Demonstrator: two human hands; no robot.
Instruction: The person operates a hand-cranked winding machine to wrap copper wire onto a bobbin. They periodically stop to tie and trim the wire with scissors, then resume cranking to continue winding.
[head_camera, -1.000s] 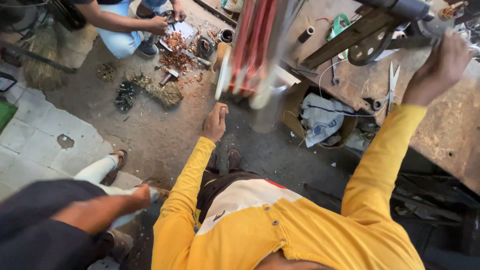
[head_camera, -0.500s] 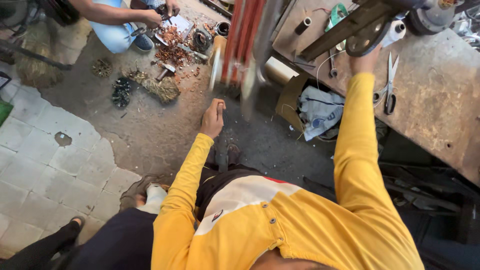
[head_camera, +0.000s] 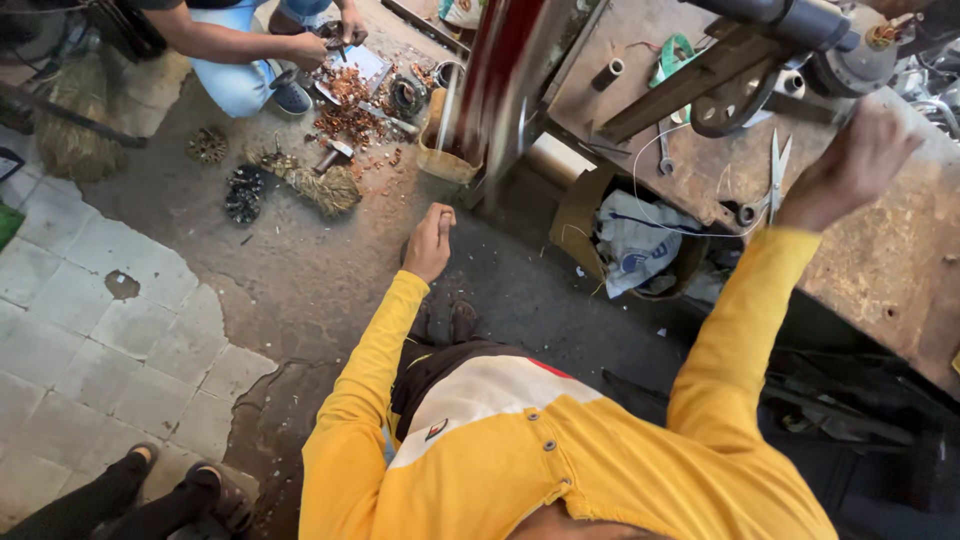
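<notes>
The right hand (head_camera: 850, 165) is raised with its fingers curled into a loose fist just under the grey metal machine (head_camera: 790, 40) at the edge of the rusty counter (head_camera: 880, 270); whether they pinch anything cannot be told, as the hand is blurred. Just left of those fingers one pair of scissors (head_camera: 775, 170) lies flat on the counter, and beyond it one green tape roll (head_camera: 678, 52) and one short grey tube (head_camera: 606, 73) sit nearer the far edge. The left hand (head_camera: 430, 243) hangs lower, fingers bent and close together, holding nothing, over bare dark floor (head_camera: 300, 270) with free room all round it. Just above its fingers a red upright frame (head_camera: 500, 80) stands blurred, with one tan box (head_camera: 445, 150) at its foot. Between the two hands, under the counter edge, one open cardboard box (head_camera: 580, 215) holds a crumpled white and blue bag (head_camera: 635, 245). Farther left another person's hand (head_camera: 352, 22) works over a pile of copper scraps (head_camera: 345, 105).
</notes>
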